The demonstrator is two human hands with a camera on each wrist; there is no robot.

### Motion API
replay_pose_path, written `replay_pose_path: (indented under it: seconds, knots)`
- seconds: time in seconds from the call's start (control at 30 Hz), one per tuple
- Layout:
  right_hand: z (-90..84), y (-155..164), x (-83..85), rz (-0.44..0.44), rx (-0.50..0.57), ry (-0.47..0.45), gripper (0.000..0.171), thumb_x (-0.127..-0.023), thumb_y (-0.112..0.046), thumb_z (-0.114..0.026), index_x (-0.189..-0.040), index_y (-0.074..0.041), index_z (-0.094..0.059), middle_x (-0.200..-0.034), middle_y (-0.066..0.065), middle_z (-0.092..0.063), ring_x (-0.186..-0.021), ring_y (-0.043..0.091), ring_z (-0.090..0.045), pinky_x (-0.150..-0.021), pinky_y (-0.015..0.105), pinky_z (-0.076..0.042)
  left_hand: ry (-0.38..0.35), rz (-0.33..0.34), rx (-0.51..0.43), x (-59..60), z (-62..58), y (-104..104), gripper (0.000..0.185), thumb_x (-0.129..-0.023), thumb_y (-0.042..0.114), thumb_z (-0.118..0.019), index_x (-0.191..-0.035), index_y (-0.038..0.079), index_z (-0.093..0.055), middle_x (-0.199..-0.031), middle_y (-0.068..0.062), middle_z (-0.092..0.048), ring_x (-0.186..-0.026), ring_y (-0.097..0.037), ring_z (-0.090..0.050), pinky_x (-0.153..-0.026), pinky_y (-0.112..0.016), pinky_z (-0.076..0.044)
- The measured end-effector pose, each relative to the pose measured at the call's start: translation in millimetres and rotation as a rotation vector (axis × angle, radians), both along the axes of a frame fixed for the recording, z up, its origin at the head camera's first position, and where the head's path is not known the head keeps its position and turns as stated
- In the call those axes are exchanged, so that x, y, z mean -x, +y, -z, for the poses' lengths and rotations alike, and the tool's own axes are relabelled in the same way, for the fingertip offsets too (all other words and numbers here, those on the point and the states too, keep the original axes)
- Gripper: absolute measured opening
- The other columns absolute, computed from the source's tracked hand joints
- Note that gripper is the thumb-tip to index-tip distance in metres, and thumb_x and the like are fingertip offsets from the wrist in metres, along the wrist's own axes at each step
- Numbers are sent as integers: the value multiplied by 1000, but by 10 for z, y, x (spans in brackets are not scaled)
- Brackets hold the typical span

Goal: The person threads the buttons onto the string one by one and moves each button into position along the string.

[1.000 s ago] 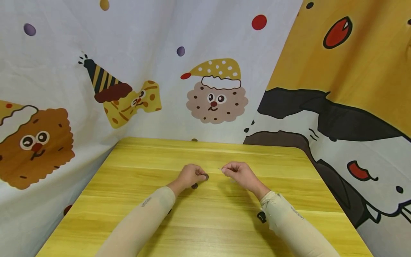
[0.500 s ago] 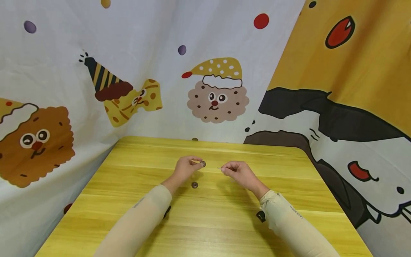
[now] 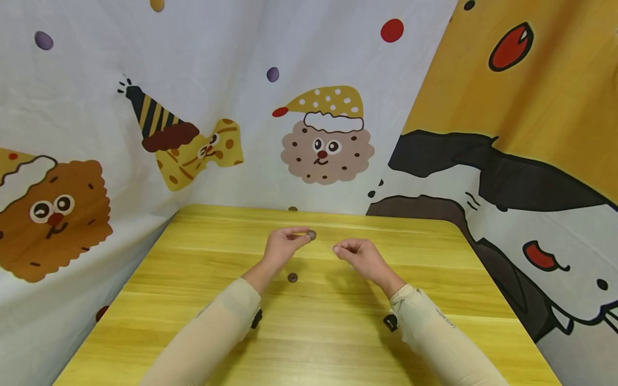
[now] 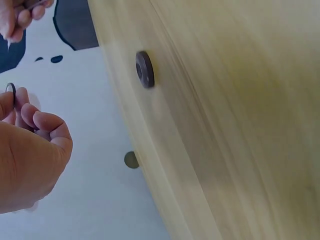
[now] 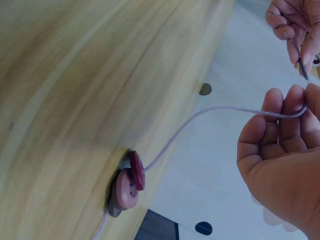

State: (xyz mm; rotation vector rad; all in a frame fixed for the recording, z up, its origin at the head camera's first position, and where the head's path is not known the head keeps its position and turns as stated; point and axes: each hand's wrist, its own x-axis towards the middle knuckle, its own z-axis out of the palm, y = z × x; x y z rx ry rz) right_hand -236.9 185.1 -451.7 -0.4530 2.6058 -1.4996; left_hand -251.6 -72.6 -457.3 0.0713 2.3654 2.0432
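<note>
Between the thumb and fingers of my left hand [image 3: 279,250] is a small round dark button [image 3: 311,235], held up above the table and seen edge-on in the right wrist view. Across from it, my right hand [image 3: 364,262] pinches a thin lilac cord [image 5: 200,114] near its end, and the pale tip points at the button. A small gap separates tip and button in the head view. The cord runs down to a stack of buttons on the table, among them a dark red button [image 5: 136,171] and a pink button [image 5: 126,189]. Another dark button [image 3: 292,277] lies alone below my left hand.
The wooden table [image 3: 309,343] reaches back to a printed cloth curtain [image 3: 256,182] that hangs behind it and at both sides. Black wrist-camera parts [image 3: 390,322] show beneath the sleeves.
My left hand has lifted its button up and away from the table, uncovering the lone dark button. The right hand has stayed nearly in place, rising slightly with the cord.
</note>
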Motion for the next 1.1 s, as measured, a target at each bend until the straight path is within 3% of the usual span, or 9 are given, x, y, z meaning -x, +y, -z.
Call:
replay_pose_path:
  seconds: [0.23, 0.5, 0.73, 1.1]
  knots:
    - [-28, -10, 8, -1, 17, 14, 25, -106, -40, -69, -116, -20, -81, -104, 3, -77, -82, 24, -57, -74, 34, -51, 20, 21, 29, -74, -12, 95, 25, -97, 30, -82, -121, 22, -82, -119, -4, -80, -108, -21, -74, -99, -51, -59]
    - [-18, -47, 2, 13, 33, 34, 24, -105, -37, -70, -113, -17, -81, -107, 3, -78, -93, 28, -63, -80, 34, -53, 43, 30, 54, -132, -2, 170, 25, -96, 32, -83, -118, 20, -83, -112, -5, -82, -100, -19, -76, -90, -46, -62]
    - [-11, -67, 2, 47, 34, 43, 26, -104, -38, -72, -107, -15, -82, -100, 7, -77, -81, 19, -55, -75, 33, -50, 68, -7, 81, -176, 7, 236, 21, -95, 28, -83, -112, 15, -84, -105, -5, -82, -94, -17, -74, -78, -32, -60]
    - [14, -128, -25, 71, 23, 60, 19, -103, -32, -74, -97, -16, -82, -91, 10, -76, -63, 13, -44, -61, 27, -42, 128, -34, 66, -214, 52, 283, 18, -96, 26, -82, -111, 15, -83, -102, -3, -81, -91, -14, -73, -76, -31, -61]
